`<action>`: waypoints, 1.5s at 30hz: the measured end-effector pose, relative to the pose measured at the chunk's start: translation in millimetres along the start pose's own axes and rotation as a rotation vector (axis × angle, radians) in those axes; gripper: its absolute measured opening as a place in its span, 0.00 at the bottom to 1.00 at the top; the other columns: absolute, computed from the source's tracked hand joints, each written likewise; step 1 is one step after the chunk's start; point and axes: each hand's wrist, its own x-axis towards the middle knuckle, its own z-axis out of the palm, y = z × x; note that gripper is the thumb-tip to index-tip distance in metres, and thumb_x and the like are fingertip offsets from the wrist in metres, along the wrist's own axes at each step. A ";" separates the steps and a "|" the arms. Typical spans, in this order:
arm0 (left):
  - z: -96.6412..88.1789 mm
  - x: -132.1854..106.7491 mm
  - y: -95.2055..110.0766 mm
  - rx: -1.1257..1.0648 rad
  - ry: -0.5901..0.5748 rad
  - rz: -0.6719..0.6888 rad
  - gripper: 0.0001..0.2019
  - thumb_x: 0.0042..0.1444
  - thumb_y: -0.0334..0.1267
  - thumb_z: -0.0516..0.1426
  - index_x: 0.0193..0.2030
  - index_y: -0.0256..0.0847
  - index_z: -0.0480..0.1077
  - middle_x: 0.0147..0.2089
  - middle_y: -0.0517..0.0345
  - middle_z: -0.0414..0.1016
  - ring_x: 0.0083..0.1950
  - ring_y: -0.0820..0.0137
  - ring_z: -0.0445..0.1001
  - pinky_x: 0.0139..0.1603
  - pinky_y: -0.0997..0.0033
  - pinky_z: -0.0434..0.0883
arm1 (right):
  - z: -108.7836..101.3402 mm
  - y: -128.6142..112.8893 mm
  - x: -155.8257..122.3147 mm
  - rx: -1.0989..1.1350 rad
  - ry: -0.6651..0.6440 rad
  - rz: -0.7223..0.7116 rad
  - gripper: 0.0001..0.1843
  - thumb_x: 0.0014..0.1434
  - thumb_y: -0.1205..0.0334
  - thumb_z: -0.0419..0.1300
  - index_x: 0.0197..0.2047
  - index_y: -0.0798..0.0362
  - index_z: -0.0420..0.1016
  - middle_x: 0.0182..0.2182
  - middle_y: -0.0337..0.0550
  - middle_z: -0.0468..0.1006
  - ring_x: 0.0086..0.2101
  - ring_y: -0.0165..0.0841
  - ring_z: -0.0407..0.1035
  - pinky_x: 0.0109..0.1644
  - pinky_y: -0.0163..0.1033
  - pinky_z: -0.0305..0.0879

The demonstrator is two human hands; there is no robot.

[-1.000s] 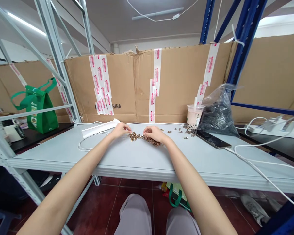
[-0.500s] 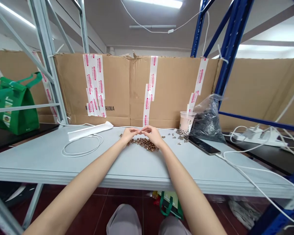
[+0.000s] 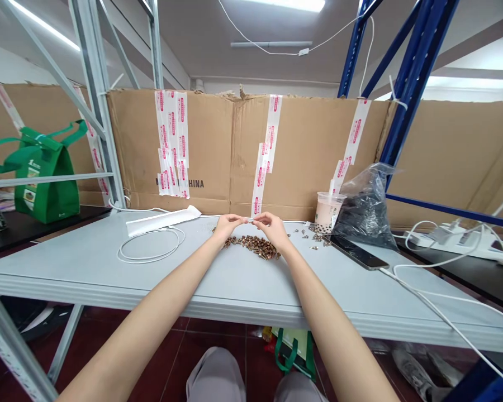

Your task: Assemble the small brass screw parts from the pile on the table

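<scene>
My left hand [image 3: 228,225] and my right hand [image 3: 273,228] meet just above the far half of the grey table [image 3: 159,285]. The fingertips of both are pinched together, nearly touching. Something tiny and light shows between them, too small to name. Just below and in front of the hands lies a pile of small brass-coloured screws [image 3: 257,244]. More loose silver-looking screws [image 3: 314,237] are scattered to the right of my right hand, by a cup.
A drink cup [image 3: 328,212], a plastic bag of dark material [image 3: 362,212] and a phone [image 3: 356,252] stand or lie at the right. A white strip [image 3: 163,220] and a coiled white cable [image 3: 151,258] lie left. Cardboard [image 3: 213,145] walls the back.
The whole view has shifted slightly to the right across the picture as the head turned. Both hands stay pinched over the screw pile; the fingertips have drawn slightly apart.
</scene>
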 end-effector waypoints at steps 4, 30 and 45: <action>0.8 -0.7 0.8 -0.032 -0.058 0.035 0.12 0.41 0.43 0.59 0.30 0.36 0.73 0.35 0.51 0.76 0.40 0.66 0.71 0.43 0.67 0.63 | -0.1 -4.4 -0.4 0.004 0.019 -0.005 0.09 0.47 0.60 0.56 0.31 0.56 0.69 0.27 0.42 0.74 0.28 0.29 0.67 0.34 0.36 0.63; -1.1 4.8 -2.8 -0.002 -0.034 0.175 0.15 0.38 0.43 0.62 0.32 0.35 0.74 0.33 0.51 0.75 0.35 0.68 0.70 0.40 0.68 0.65 | 5.7 -9.2 -3.4 0.061 -0.010 0.003 0.11 0.46 0.57 0.57 0.31 0.55 0.67 0.27 0.41 0.74 0.23 0.29 0.68 0.31 0.36 0.64; -0.7 -3.4 6.4 0.502 0.021 0.493 0.08 0.50 0.39 0.56 0.36 0.45 0.75 0.33 0.56 0.75 0.38 0.66 0.64 0.41 0.67 0.61 | 2.3 -1.8 0.3 0.076 -0.021 0.028 0.09 0.47 0.60 0.56 0.31 0.55 0.67 0.28 0.43 0.75 0.32 0.32 0.69 0.38 0.38 0.62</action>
